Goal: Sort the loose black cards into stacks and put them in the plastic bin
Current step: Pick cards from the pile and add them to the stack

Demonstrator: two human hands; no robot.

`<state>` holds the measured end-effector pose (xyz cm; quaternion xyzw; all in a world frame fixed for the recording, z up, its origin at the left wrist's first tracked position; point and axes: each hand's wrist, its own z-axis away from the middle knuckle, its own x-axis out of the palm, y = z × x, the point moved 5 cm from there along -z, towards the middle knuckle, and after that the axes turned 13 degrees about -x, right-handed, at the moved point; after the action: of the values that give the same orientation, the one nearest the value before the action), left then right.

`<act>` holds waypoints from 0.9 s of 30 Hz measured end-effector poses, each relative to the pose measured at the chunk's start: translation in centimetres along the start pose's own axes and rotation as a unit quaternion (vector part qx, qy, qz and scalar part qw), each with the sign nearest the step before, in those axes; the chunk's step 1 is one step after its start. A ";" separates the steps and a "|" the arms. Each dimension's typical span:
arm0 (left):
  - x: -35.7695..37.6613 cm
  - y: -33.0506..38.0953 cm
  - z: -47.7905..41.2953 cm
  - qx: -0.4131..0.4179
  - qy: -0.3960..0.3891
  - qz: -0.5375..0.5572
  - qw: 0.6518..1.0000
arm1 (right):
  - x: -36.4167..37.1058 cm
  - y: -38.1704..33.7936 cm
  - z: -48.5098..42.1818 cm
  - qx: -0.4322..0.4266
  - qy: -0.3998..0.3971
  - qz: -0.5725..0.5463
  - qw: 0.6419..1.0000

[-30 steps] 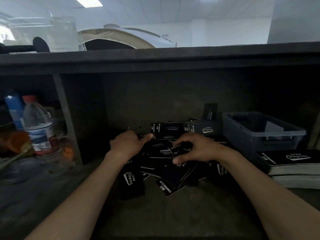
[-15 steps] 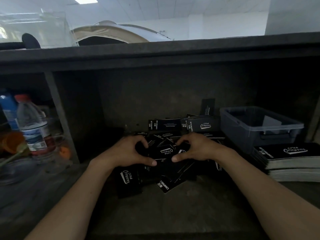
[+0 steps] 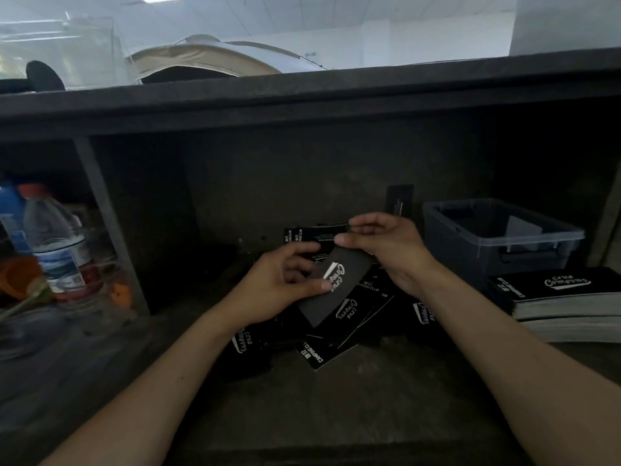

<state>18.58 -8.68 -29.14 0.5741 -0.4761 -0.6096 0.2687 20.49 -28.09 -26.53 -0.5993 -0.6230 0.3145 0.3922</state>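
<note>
A heap of loose black cards (image 3: 339,334) with white lettering lies on the dark shelf floor in the middle. My left hand (image 3: 279,287) grips a small bundle of black cards (image 3: 332,287) lifted above the heap, thumb across the top face. My right hand (image 3: 386,250) pinches the far upper corner of that same bundle. The plastic bin (image 3: 497,237), grey and translucent, stands to the right of the heap with a pale card inside.
Tall stacks of black cards (image 3: 564,297) sit in front of the bin at the right. One card (image 3: 398,200) leans on the back wall. A divider (image 3: 111,227) separates a left compartment with water bottles (image 3: 57,243) and orange items.
Both hands have lifted off the heap, bringing a bundle of cards up between them. Before, they were pressed down into the pile gathering cards.
</note>
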 end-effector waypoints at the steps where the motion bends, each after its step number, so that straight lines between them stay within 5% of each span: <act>1: 0.1 0.0 -0.1 -0.012 0.000 0.031 0.999 | 0.6 0.2 0.3 0.008 0.006 -0.025 1.000; 8: -1.0 -1.6 -0.8 -0.083 0.045 0.168 0.981 | 2.2 1.7 1.5 0.094 -0.122 0.022 0.988; 20: -3.3 -0.9 -0.6 -0.027 0.152 0.143 0.978 | 2.5 0.3 0.8 -0.122 -0.218 0.195 0.949; 25: -3.9 -1.1 -0.6 0.009 0.125 -0.047 0.991 | 2.4 1.6 0.8 -0.091 -0.277 0.256 0.922; 27: -4.3 -1.5 -0.7 -0.003 0.125 -0.053 0.991 | 1.1 2.3 0.5 -0.023 -0.334 0.351 0.874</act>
<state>20.46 -4.48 -28.49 0.6695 -0.4053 -0.5481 0.2951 21.24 -26.81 -28.59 -0.6469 -0.4725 0.5985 0.0102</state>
